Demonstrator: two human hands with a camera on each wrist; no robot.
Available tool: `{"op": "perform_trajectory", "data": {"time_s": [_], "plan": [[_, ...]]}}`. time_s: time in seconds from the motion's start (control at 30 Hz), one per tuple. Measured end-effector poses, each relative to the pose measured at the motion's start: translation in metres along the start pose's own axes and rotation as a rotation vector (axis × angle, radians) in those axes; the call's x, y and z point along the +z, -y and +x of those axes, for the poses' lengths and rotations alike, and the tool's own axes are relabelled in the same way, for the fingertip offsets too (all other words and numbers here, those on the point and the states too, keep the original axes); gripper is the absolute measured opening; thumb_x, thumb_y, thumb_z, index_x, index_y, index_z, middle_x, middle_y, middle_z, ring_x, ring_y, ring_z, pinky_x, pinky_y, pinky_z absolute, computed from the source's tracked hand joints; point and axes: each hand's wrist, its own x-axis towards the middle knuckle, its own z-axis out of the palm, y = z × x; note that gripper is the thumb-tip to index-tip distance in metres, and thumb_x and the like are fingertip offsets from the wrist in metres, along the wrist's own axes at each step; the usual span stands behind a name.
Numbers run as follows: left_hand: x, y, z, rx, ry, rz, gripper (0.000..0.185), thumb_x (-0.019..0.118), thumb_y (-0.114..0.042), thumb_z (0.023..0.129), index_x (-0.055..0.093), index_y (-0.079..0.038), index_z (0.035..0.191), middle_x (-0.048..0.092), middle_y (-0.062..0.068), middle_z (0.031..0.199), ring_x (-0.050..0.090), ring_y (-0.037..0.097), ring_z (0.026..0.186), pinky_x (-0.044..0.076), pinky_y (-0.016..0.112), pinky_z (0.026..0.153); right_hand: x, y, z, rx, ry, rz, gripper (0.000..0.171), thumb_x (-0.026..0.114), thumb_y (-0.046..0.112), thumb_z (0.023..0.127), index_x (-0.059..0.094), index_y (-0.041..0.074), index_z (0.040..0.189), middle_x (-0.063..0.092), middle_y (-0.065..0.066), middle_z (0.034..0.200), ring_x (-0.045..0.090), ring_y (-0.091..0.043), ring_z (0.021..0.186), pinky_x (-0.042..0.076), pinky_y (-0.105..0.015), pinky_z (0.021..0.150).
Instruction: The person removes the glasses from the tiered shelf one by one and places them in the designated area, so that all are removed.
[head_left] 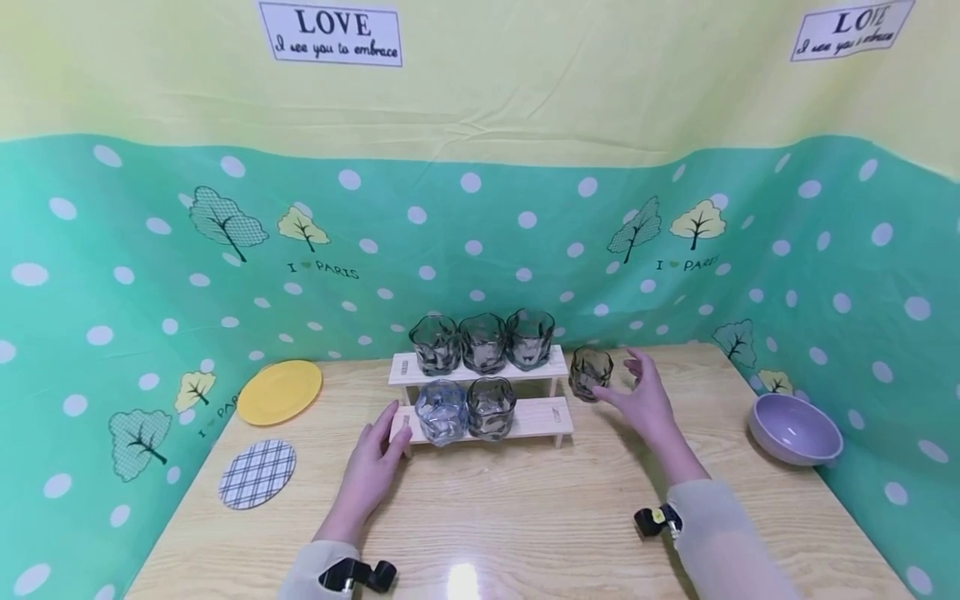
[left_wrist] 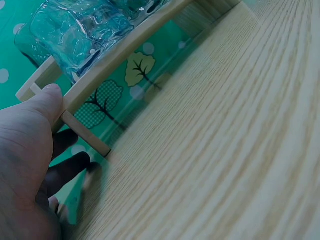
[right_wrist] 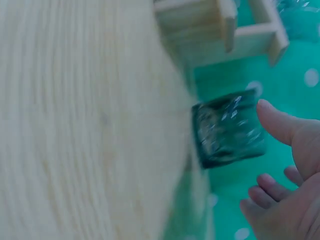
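Glasses sit on wooden shelves in the head view, with a brown glass on the table past their right end. The left wrist view shows the left hand with its thumb at a shelf edge, but nobody can tell if it grips. The right wrist view shows the right hand spread, thumb close beside the brown glass, with a gap by its fingers.

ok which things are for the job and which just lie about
Likely job things:
tiered wooden rack
blue glass tumbler and four gray tumblers on it
dark glass tumbler beside it

Seemingly lying about:
yellow plate
plaid round mat
purple bowl
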Motion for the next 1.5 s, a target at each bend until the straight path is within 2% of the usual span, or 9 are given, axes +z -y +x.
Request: {"op": "perform_trajectory", "data": {"time_s": [0.17,0.3,0.5,0.67,0.93,1.13,1.27,1.5], "plan": [[-0.002,0.0,-0.001,0.003,-0.004,0.006,0.071,0.054,-0.053,0.115,0.037,-0.016,0.174,0.042,0.015,0.173,0.014,0.057,0.163,0.011,0.07,0.133,0.0,0.029,-0.023,-0.023,-0.041,0.014,0.109,0.09,0.027,0.096,0.018,0.01,0.176,0.033,-0.024,0.174,0.026,-0.05,0.162,0.028,-0.069,0.13],[-0.004,0.0,-0.003,0.002,-0.017,0.01,0.071,0.054,-0.052,0.116,0.038,-0.015,0.173,0.042,0.015,0.173,0.015,0.059,0.162,0.013,0.073,0.132,0.007,0.051,-0.036,-0.07,-0.041,0.059,0.101,0.09,0.027,0.096,0.027,0.007,0.172,0.041,-0.023,0.169,0.029,-0.046,0.162,0.027,-0.062,0.133],[-0.006,0.001,-0.002,-0.002,-0.001,0.007,0.072,0.053,-0.055,0.115,0.037,-0.017,0.174,0.041,0.013,0.174,0.014,0.056,0.164,0.012,0.069,0.134,0.018,0.073,-0.048,-0.137,-0.011,0.118,0.096,0.093,0.026,0.094,0.035,0.007,0.168,0.049,-0.02,0.161,0.041,-0.038,0.156,0.029,-0.051,0.134],[-0.006,0.001,0.0,0.01,0.004,0.003,0.072,0.054,-0.055,0.115,0.036,-0.018,0.174,0.043,0.013,0.173,0.014,0.053,0.165,0.008,0.063,0.136,0.029,0.086,-0.054,-0.171,0.052,0.165,0.093,0.094,0.019,0.092,0.039,0.006,0.166,0.055,-0.02,0.154,0.049,-0.039,0.15,0.033,-0.053,0.132],[-0.005,-0.003,0.001,0.009,0.005,0.0,0.071,0.055,-0.052,0.115,0.037,-0.016,0.174,0.044,0.013,0.172,0.015,0.051,0.165,0.007,0.06,0.137,0.05,0.095,-0.056,-0.185,0.164,0.239,0.094,0.095,0.016,0.089,0.041,0.007,0.165,0.056,-0.022,0.151,0.055,-0.037,0.144,0.038,-0.048,0.13],[-0.004,-0.002,0.001,-0.002,0.008,-0.002,0.071,0.054,-0.053,0.116,0.037,-0.016,0.174,0.043,0.014,0.173,0.013,0.052,0.165,0.007,0.062,0.136,0.064,0.097,-0.058,-0.221,0.208,0.256,0.094,0.096,0.013,0.087,0.043,0.009,0.164,0.06,-0.017,0.151,0.057,-0.04,0.143,0.042,-0.051,0.127],[-0.003,-0.001,0.0,-0.011,0.01,-0.006,0.072,0.053,-0.055,0.115,0.036,-0.017,0.174,0.043,0.014,0.173,0.012,0.052,0.165,0.007,0.063,0.136,0.073,0.098,-0.059,-0.238,0.246,0.258,0.093,0.095,0.011,0.088,0.043,0.007,0.164,0.059,-0.021,0.154,0.056,-0.039,0.145,0.04,-0.051,0.128],[-0.003,0.0,-0.001,-0.013,-0.001,0.001,0.073,0.053,-0.057,0.115,0.037,-0.019,0.174,0.041,0.014,0.174,0.012,0.055,0.164,0.01,0.067,0.135,0.091,0.094,-0.057,-0.207,0.276,0.252,0.095,0.097,0.013,0.085,0.044,0.008,0.165,0.062,-0.019,0.151,0.058,-0.037,0.143,0.042,-0.051,0.127]]}}
